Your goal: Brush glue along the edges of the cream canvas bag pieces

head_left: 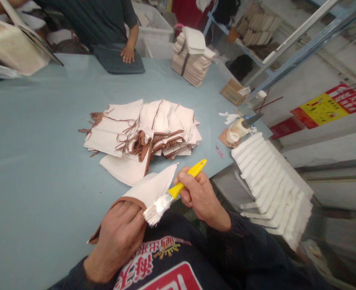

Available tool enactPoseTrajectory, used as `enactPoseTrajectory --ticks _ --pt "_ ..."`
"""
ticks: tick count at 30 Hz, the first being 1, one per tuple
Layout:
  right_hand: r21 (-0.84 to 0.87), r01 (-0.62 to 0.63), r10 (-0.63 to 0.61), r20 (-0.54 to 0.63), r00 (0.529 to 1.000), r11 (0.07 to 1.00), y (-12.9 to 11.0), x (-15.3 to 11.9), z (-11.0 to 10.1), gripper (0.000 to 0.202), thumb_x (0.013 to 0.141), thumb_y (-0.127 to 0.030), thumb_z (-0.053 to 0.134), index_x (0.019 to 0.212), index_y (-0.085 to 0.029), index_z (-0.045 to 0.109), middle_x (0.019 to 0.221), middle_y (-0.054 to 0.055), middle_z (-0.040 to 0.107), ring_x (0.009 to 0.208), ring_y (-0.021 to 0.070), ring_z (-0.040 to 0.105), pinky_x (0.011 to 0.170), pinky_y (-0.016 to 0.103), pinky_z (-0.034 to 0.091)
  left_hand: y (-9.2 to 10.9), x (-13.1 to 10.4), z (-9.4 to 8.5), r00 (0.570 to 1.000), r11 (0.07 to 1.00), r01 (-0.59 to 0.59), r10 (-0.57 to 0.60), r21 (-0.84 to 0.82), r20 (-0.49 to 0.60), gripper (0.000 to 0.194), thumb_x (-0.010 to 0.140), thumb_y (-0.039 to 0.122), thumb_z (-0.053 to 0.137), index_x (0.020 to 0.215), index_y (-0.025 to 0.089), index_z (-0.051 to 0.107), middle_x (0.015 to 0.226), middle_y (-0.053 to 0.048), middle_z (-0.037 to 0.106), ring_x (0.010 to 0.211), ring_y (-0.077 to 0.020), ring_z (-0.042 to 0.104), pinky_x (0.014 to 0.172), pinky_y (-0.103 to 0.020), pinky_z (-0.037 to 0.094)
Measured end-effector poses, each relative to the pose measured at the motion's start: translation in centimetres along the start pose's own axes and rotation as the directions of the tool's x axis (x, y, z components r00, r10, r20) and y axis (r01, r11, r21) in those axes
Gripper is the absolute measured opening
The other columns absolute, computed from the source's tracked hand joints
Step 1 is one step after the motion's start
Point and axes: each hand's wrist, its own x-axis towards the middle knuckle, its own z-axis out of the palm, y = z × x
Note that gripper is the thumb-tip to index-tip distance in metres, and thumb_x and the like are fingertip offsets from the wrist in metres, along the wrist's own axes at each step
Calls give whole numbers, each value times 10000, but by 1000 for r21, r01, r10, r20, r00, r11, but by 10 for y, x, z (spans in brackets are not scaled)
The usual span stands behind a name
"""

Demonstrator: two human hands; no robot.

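Observation:
My right hand (197, 195) is closed round the yellow handle of a brush (178, 187), whose bristles are coated in white paste and point down toward my left hand. With my left hand (120, 233) I grip a cream fabric piece (154, 187) with a brown edge, held near my body at the table's front edge. The fingertips of that hand are partly hidden by the fabric. Beyond them lies a heap of cream pieces (166, 117) with brown trim and loose brown strips.
Across the blue-green table (45, 161), another person's hand (127, 53) rests on a dark folded cloth (117, 60). A strapped cream stack (191, 58), a cardboard box (234, 92), a paste-smeared container (236, 132) and a small cutter (219, 151) stand or lie rightward. White strips (265, 181) hang at right.

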Motion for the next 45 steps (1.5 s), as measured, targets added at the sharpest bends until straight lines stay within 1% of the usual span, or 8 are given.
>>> enactPoseTrajectory --ticks 5,12,22,24,26,30,37,45 --pt "41 93 -85 -176 981 995 4 13 -5 394 790 -561 744 741 -201 591 376 -132 354 317 38 236 339 170 199 -4 -4 0 1000 1000 22 -22 1 -15 249 920 -16 482 814 189 577 694 -49 619 656 -210 525 652 -336 434" --pt "85 -19 16 29 999 996 14 -3 17 411 857 -586 684 765 -196 594 402 -126 376 323 35 237 342 167 192 -8 -5 -3 1000 1000 22 -22 -6 -14 270 881 -14 450 754 201 550 665 -54 596 641 -216 503 621 -340 414" --pt "172 -11 36 -142 989 985 8 9 5 390 760 -542 772 747 -203 579 389 -139 349 318 30 216 341 157 187 -11 -8 -3 998 998 56 -56 -3 -32 269 904 -13 478 742 183 566 658 -56 586 657 -214 493 638 -346 415" --pt "201 -4 36 -151 988 979 8 13 5 397 744 -544 788 746 -204 582 394 -142 346 318 27 205 337 153 186 -11 -6 -3 989 986 144 -147 -83 -35 275 928 9 460 743 188 557 659 -34 574 652 -191 510 636 -317 423" --pt "230 18 17 -148 989 973 6 18 8 396 742 -544 793 744 -204 589 394 -142 349 318 25 198 331 148 194 -14 0 -8 932 905 356 -361 -233 22 276 968 82 457 728 196 534 648 -1 541 606 -153 505 586 -270 416" --pt "295 149 -111 -142 984 944 -8 29 25 374 755 -526 798 737 -205 609 384 -135 376 320 23 215 329 136 230 -25 17 -33 684 520 709 -671 -476 286 328 979 353 534 694 191 535 650 19 516 563 -120 460 508 -224 379" --pt "236 448 -463 7 887 862 -25 43 63 367 896 -533 703 765 -194 656 427 -88 494 345 45 373 330 135 286 -33 27 -63 550 145 711 -724 -688 416 341 869 492 741 805 166 663 748 -5 604 659 -129 512 589 -209 436" --pt "91 787 -792 92 603 610 -11 42 71 194 1016 -391 623 974 -224 713 630 -47 667 517 73 613 484 170 489 -17 39 -72 410 -241 614 -716 -751 565 390 653 421 932 870 159 743 692 -13 669 607 -141 607 570 -217 532"
